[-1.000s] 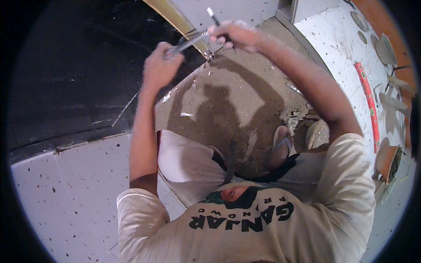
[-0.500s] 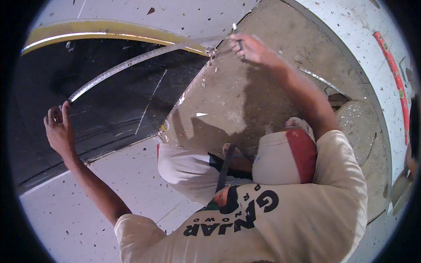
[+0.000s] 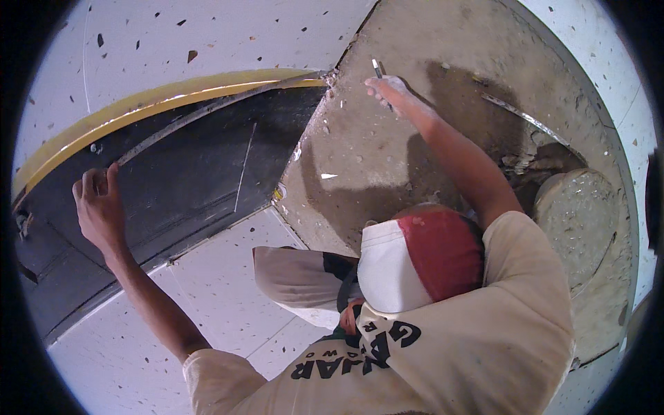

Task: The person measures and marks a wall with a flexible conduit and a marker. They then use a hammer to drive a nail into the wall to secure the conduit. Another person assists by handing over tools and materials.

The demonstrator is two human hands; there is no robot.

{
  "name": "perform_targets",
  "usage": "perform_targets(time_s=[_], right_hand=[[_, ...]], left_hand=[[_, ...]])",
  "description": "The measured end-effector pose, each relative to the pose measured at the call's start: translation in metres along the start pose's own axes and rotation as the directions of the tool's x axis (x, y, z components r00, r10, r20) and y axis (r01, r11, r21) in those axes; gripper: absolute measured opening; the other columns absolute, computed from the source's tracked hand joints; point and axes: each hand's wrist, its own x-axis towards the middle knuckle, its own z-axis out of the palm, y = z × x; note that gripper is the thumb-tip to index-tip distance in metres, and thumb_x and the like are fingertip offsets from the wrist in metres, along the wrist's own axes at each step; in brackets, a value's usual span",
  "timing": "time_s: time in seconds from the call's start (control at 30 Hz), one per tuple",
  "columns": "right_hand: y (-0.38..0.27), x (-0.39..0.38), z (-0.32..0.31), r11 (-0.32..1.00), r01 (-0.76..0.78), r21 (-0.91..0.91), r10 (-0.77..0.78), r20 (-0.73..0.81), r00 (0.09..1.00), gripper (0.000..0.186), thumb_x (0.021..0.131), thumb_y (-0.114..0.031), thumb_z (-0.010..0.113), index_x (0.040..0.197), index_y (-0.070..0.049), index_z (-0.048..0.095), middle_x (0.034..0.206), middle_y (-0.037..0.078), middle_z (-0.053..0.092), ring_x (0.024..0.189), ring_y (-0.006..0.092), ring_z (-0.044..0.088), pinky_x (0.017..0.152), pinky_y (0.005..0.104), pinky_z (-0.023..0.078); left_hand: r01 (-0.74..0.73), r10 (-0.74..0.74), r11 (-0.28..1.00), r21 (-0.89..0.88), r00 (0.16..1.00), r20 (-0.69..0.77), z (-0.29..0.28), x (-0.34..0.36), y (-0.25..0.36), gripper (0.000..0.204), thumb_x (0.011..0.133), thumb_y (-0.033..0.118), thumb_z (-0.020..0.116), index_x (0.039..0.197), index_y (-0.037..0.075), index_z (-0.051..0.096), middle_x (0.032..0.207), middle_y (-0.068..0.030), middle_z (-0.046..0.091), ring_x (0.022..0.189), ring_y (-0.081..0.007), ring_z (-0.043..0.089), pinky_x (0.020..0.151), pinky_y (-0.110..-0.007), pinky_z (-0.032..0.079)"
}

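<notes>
My left hand (image 3: 102,207) is at the left over a dark panel (image 3: 187,166), thumb and fingers pinched at the near end of a long steel ruler (image 3: 176,124). The ruler slants away across the panel. Its far end lies by the tip of a curved yellow strip (image 3: 111,107) that borders the panel. Over the bare brown floor (image 3: 373,159), my right hand (image 3: 393,95) grips a slim pen (image 3: 377,67), its pale end pointing away from me. That hand is apart from the ruler.
White speckled tiles (image 3: 228,34) lie beyond the yellow strip, with more tiles (image 3: 221,277) nearer me. At right stand a round tub of wet grey mortar (image 3: 581,214) and a thin metal strip (image 3: 529,117). My bent knee (image 3: 422,263) is in front.
The ruler's far end has come down toward the yellow strip, and my right hand is now clear of it. The view has shifted; a red bar at the right has left it.
</notes>
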Motion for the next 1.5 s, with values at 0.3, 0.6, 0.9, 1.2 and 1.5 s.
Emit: perform_targets(time_s=[0.3, 0.6, 0.9, 1.2, 1.5], right_hand=[[0.013, 0.007, -0.018, 0.998, 0.049, -0.034, -0.049, 0.015, 0.999, 0.030, 0.087, -0.038, 0.063, 0.099, -0.011, 0.065, 0.080, -0.004, 0.058, 0.066, 0.0076, 0.044, 0.055, 0.0246, 0.036], [0.025, 0.013, -0.031, 0.987, 0.161, -0.004, -0.161, -0.082, 0.984, 0.022, 0.087, -0.027, 0.062, 0.093, -0.007, 0.069, 0.073, 0.001, 0.064, 0.055, 0.0091, 0.050, 0.048, 0.0284, 0.042], [0.025, 0.010, -0.033, 0.988, 0.155, -0.022, -0.156, -0.065, 0.986, 0.022, 0.090, -0.030, 0.061, 0.096, -0.010, 0.065, 0.076, -0.003, 0.059, 0.057, 0.0050, 0.043, 0.047, 0.0209, 0.032], [0.018, 0.004, -0.035, 0.993, 0.121, 0.000, -0.121, -0.034, 0.992, 0.023, 0.090, -0.031, 0.060, 0.100, -0.011, 0.065, 0.078, -0.004, 0.059, 0.062, 0.0051, 0.044, 0.051, 0.0208, 0.034], [0.028, 0.014, -0.041, 0.993, 0.120, -0.019, -0.120, -0.014, 0.993, 0.023, 0.089, -0.032, 0.062, 0.096, -0.010, 0.064, 0.076, -0.004, 0.057, 0.059, 0.0037, 0.044, 0.048, 0.0201, 0.033]], left_hand=[[-0.056, 0.057, 0.998, 0.018, 0.998, -0.030, 0.015, 0.014, 0.019, 0.037, 0.085, 0.049, 0.067, 0.099, 0.015, 0.065, 0.101, -0.0056, 0.062, 0.087, -0.0297, 0.066, 0.066, -0.042, 0.052], [-0.124, 0.123, 0.992, -0.005, 0.990, -0.072, 0.043, 0.029, 0.045, 0.039, 0.084, 0.047, 0.068, 0.103, 0.014, 0.066, 0.108, -0.0104, 0.063, 0.092, -0.0318, 0.066, 0.070, -0.046, 0.054], [-0.138, 0.143, 0.990, 0.040, 0.980, -0.139, 0.039, 0.026, 0.069, 0.039, 0.082, 0.044, 0.071, 0.103, 0.012, 0.068, 0.109, -0.0111, 0.063, 0.095, -0.0312, 0.065, 0.071, -0.045, 0.055], [-0.113, 0.116, 0.993, 0.029, 0.988, -0.104, 0.041, 0.030, 0.069, 0.040, 0.083, 0.046, 0.070, 0.106, 0.013, 0.068, 0.111, -0.0092, 0.061, 0.098, -0.0310, 0.065, 0.073, -0.044, 0.054], [-0.153, 0.154, 0.988, 0.018, 0.978, -0.138, 0.058, 0.041, 0.053, 0.032, 0.081, 0.042, 0.073, 0.097, 0.015, 0.069, 0.107, -0.0089, 0.063, 0.096, -0.0293, 0.064, 0.072, -0.044, 0.054]])
